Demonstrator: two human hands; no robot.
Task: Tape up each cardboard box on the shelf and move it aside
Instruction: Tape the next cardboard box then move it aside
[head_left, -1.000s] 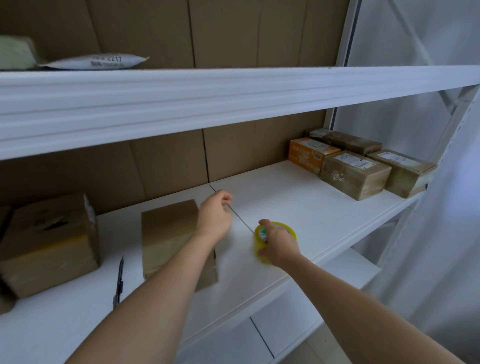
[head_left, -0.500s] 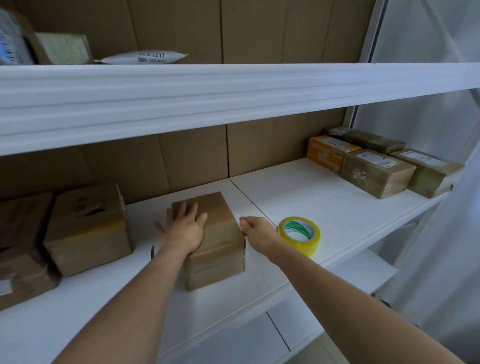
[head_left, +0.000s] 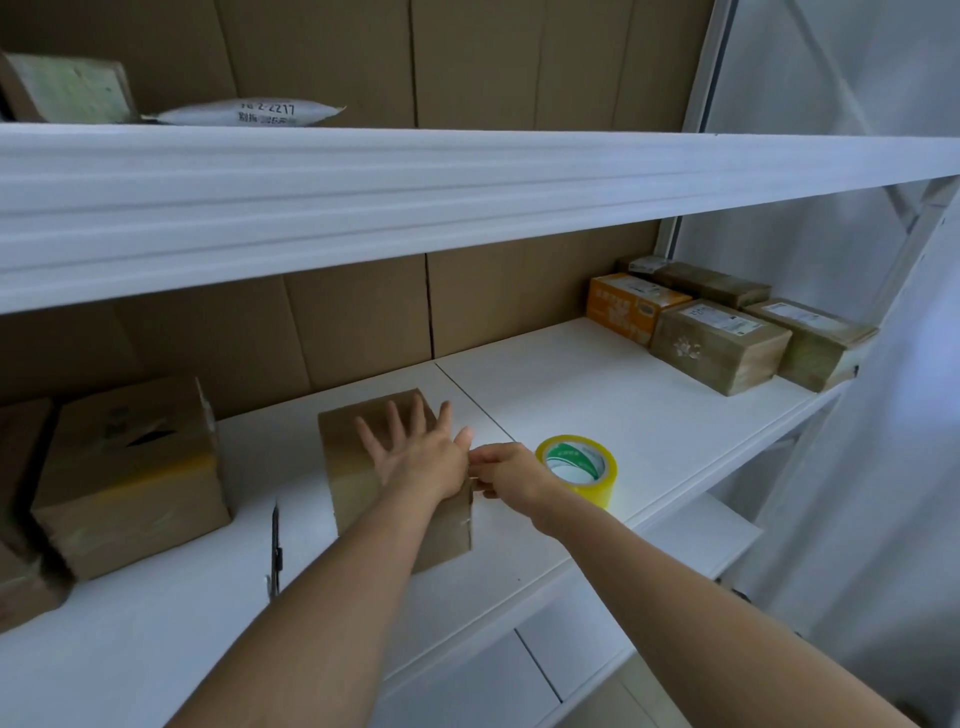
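A small brown cardboard box (head_left: 353, 499) stands on the white shelf (head_left: 597, 400) in front of me. My left hand (head_left: 415, 452) lies flat on its top with fingers spread. My right hand (head_left: 506, 470) is at the box's upper right edge, its fingers curled beside my left thumb; whether it pinches any tape is not visible. A yellow tape roll (head_left: 592, 491) lies flat on the shelf just right of my right hand, apart from the box.
A larger box (head_left: 130, 473) with yellow tape sits at the left, more boxes beyond it. A black knife-like tool (head_left: 275, 545) lies between the two boxes. Taped boxes (head_left: 719, 345) and an orange box (head_left: 634, 306) stand at the right end. The upper shelf beam (head_left: 467, 197) overhangs.
My right hand let go of the tape roll and came to the box's right edge. My left hand moved onto the box top and spread flat.
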